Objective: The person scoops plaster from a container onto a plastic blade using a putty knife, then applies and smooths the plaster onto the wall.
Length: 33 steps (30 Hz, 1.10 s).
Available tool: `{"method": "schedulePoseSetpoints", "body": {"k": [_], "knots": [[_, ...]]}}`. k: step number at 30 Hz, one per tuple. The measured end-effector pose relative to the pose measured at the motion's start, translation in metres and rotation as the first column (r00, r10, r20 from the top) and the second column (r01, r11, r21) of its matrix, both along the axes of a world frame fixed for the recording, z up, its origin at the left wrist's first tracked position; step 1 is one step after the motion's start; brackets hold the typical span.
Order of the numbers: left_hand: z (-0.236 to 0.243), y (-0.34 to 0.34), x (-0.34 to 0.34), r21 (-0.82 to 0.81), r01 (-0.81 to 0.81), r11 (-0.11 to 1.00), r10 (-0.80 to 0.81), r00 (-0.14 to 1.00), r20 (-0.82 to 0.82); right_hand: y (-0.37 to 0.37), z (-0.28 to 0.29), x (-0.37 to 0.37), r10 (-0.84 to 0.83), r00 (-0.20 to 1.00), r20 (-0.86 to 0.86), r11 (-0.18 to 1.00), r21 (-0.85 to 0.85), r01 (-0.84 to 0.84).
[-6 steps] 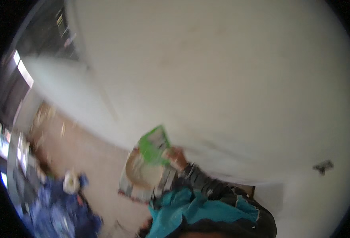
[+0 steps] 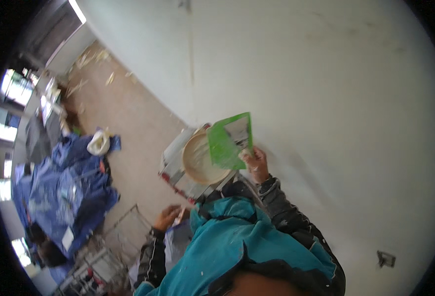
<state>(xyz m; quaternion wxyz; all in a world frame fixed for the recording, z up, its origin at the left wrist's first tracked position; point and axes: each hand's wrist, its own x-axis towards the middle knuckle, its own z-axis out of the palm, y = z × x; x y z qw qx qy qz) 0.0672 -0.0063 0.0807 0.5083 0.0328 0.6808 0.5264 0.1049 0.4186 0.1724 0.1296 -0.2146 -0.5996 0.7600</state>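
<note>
My right hand (image 2: 255, 165), smeared with pale material, grips a flat green spreading tool (image 2: 227, 138) with a grey patch on its face. The tool is over the right side of a round beige tub (image 2: 188, 165) of creamy paste, which sits on a grey platform (image 2: 172, 155) with red edging. My left hand (image 2: 169, 217) is low beside my teal-clad body, fingers curled by a small pale object that I cannot make out.
A white wall (image 2: 350, 108) fills the right, with a small metal fitting (image 2: 385, 259) low on it. Left are a blue tarpaulin heap (image 2: 64, 182), a white sack (image 2: 98, 143) and a metal frame (image 2: 126, 222). Scraps (image 2: 110, 79) lie on the floor (image 2: 118, 108) along the wall.
The view has swung, so the tub and green tool sit higher and farther right. My left hand and the metal frame have come into view, and the blur has eased.
</note>
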Motion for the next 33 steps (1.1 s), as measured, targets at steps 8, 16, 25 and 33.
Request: {"method": "schedulePoseSetpoints", "body": {"k": [8, 16, 25, 33], "knots": [[0.188, 0.186, 0.037, 0.466, -0.283, 0.839, 0.311, 0.950, 0.016, -0.028, 0.089, 0.035, 0.146, 0.985, 0.096, 0.976, -0.177, -0.127], [0.194, 0.280, -0.001, 0.429, -0.727, 0.536, 0.707, 0.664, 0.243, 0.060, 0.123, 0.009, 0.455, 0.873, 0.176, 0.771, 0.413, -0.485], [0.157, 0.236, -0.001, 0.363, -0.816, 0.450, 0.839, 0.526, 0.140, 0.110, 0.118, 0.015, 0.295, 0.907, 0.300, 0.753, 0.512, -0.414], [0.138, 0.191, -0.012, 0.317, -0.931, 0.181, 0.759, 0.337, 0.558, 0.138, 0.134, 0.018, 0.260, 0.771, 0.581, 0.455, 0.630, -0.629]]}}
